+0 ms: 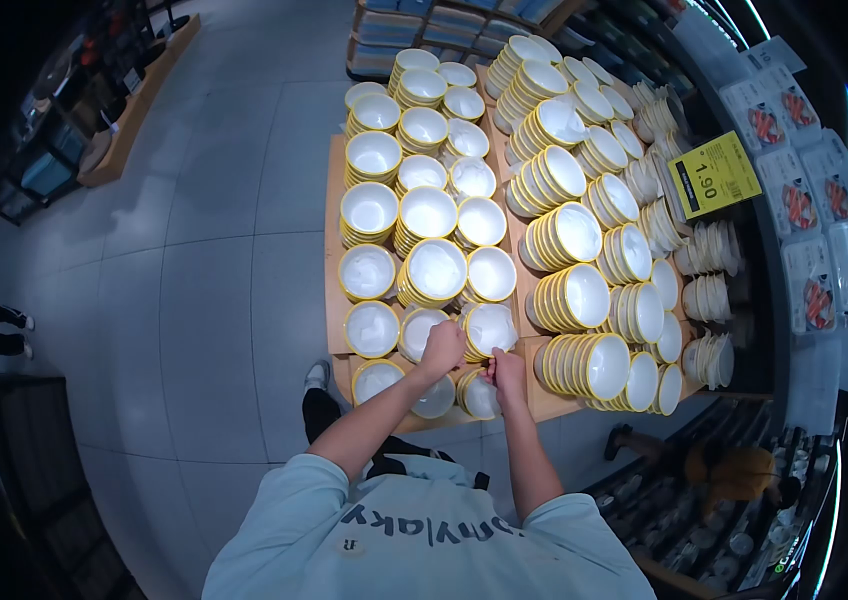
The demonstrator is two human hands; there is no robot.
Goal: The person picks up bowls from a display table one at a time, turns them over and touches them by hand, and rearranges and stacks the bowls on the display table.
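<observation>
Stacks of white bowls with yellow rims (436,270) stand in rows on a wooden display table (339,300). My left hand (445,347) is closed at the left edge of a bowl stack (490,328) near the table's front. At the front right edge of that same stack is my right hand (507,372), its fingers pinched together. Whatever lies between the fingers of either hand is too small to make out. White wrapping shows inside several bowls.
More bowl stacks (584,295) lean on their sides at the right. A yellow price sign (714,175) and packaged containers (800,200) are beyond them. A person in an orange top (744,472) is at the lower right. Another person's legs (4,328) show at the far left.
</observation>
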